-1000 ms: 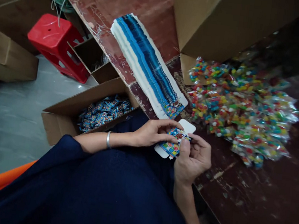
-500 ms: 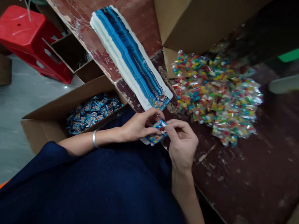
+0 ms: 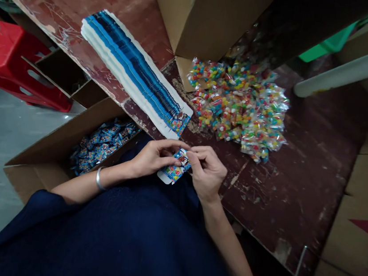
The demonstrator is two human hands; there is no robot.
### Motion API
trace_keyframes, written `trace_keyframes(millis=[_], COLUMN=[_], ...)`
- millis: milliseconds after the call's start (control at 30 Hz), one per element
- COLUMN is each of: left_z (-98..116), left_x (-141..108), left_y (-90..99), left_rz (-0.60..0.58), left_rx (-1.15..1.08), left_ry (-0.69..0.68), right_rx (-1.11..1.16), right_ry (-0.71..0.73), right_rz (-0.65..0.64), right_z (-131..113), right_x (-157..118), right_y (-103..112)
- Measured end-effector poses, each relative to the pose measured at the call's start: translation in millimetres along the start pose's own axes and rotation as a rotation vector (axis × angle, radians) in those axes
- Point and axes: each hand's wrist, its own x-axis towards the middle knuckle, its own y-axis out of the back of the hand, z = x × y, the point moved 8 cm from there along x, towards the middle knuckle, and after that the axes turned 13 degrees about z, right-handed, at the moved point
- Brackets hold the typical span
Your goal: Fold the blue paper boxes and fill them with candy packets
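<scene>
- The left hand [image 3: 150, 157] grips a small printed carton [image 3: 173, 171], its thumb lying across the printed face and its fingers curled over the far edge.
- The right hand [image 3: 209, 172] is closed in a pinch on the carton's other end, thumb and curled fingers meeting there.
- The carton sits between the two hands, tilted, above the dark blue clothing [image 3: 118, 233] and near the table [image 3: 286, 182] edge.
- A second ago a white flap jutted out at the right hand's end; now none shows there. That end looks folded in, though the right fingers hide part of it.
- Below the left thumb, the opposite white flap [image 3: 164, 178] sticks out as before, so that end seems not yet dealt with.
- Just beyond the left fingers, a row of overlapping printed cards [image 3: 134, 76] runs away along the table.
- Beyond the right hand, clear bags of colourful sweets [image 3: 237, 109] lie heaped, apart from it.
- Left of the left hand, behind its wrist, a cardboard box [image 3: 31, 177] holds small blue packets [image 3: 103, 141], untouched by either hand.
</scene>
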Motion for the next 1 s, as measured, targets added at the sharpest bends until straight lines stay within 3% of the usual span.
trace_keyframes(millis=[167,267,300,400,567,633,700,833,1000], left_z=[-23,-34,-35,-26,-10,-8,-7,-6,-5], left_x=[-5,-5,-5,-3,-9,-12,-9,0,10], left_y=[1.3,7.6,11.5,28.5,44.7,43.0,38.8,27.1,11.7], left_rz=[0.036,-0.022,-0.063,-0.213,-0.571,-0.642,-0.596,-0.387,-0.263], left_rx=[-0.077,0.011,0.085,0.355,0.687,0.705,0.652,0.458,0.250], left_ry=[0.136,0.190,0.190,0.124,0.081,0.086,0.099,0.120,0.073], right_rx=[-0.050,-0.328,-0.460,-0.735,-0.803,-0.792,-0.783,-0.830,-0.724], right_ry=[0.144,0.151,0.170,0.241,0.294,0.300,0.293,0.257,0.237], right_rz=[-0.174,0.054,0.133,0.160,0.154,0.171,0.172,0.133,0.140], right_z=[4,30,39,64,84,83,82,84,79], right_x=[2,33,43,69,82,80,77,76,80], right_y=[2,27,35,38,40,43,42,30,32])
